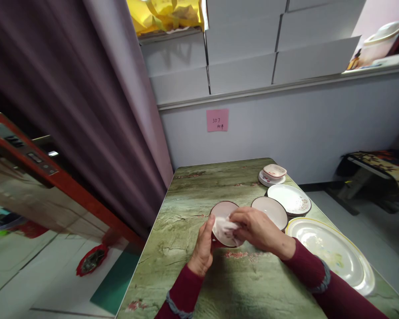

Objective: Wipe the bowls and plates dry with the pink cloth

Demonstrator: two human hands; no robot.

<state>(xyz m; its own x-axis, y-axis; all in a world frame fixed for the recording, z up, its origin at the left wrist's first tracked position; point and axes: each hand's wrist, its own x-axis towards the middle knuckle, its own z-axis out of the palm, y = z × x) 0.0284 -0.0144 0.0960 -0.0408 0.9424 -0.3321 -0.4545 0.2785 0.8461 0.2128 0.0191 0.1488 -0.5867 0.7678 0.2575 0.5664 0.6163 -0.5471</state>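
L grip pinching bowl; R grip pinching cloth, which hides part of bowl's int.

Maroon sleeves, each ringed by gray-blue band, perhaps gathered elastic.

I'm seeing maroon sleeves banded grey, a whitish cloth, a pale, dark-rimmed bowl, a yellow-edged floral platter, a streaky green table!

Moderate, fairly even indoor light; glare spots on the oval white yellow-rimmed plate, soft shadow across the near green wood-grain table. Left side's blurred, wide-angle stretch skewing the orange-red wooden door.
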